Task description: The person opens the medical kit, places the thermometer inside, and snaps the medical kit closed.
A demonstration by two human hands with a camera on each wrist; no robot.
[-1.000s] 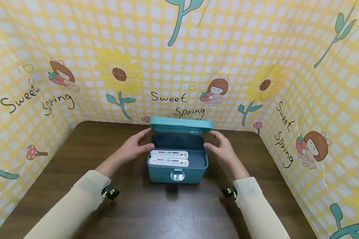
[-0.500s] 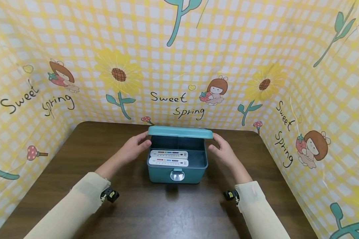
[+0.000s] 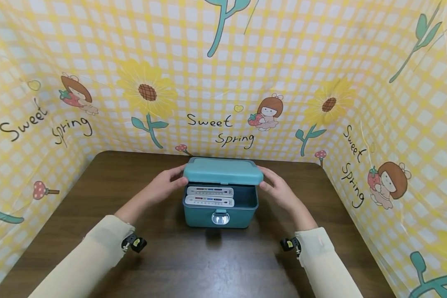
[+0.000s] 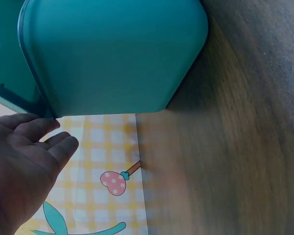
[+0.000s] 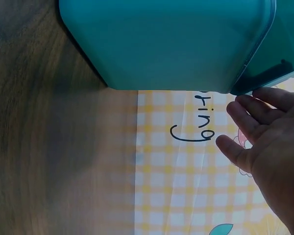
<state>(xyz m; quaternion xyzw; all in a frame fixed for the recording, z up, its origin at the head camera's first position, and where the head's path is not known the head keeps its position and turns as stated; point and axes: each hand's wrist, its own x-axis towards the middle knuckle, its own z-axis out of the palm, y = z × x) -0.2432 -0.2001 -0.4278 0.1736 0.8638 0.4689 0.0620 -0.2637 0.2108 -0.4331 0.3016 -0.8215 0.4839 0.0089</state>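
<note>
A teal storage box (image 3: 201,218) stands upright on the table, its hinged lid (image 3: 223,171) tilted partway down over the back half. On the front is a clear latch (image 3: 220,218). Two white, rounded-end cases printed with a thermometer-like scale, a rear one (image 3: 210,191) and a front one (image 3: 210,201), lie side by side inside at the left. My left hand (image 3: 163,188) touches the lid's left end with loosely extended fingers. At the right end, my right hand (image 3: 279,190) does likewise. Both wrist views show fingertips (image 4: 46,125) at the lid's edge beside the box wall.
A dark brown wooden table (image 3: 223,265) carries the box near its back edge. Yellow checked cloth (image 3: 193,82) with printed flowers and figures rises behind and at both sides. Each wrist wears a small black camera.
The lid has swung forward and down, from standing up at the back to covering the rear of the box. Both hands have followed it, staying at its ends.
</note>
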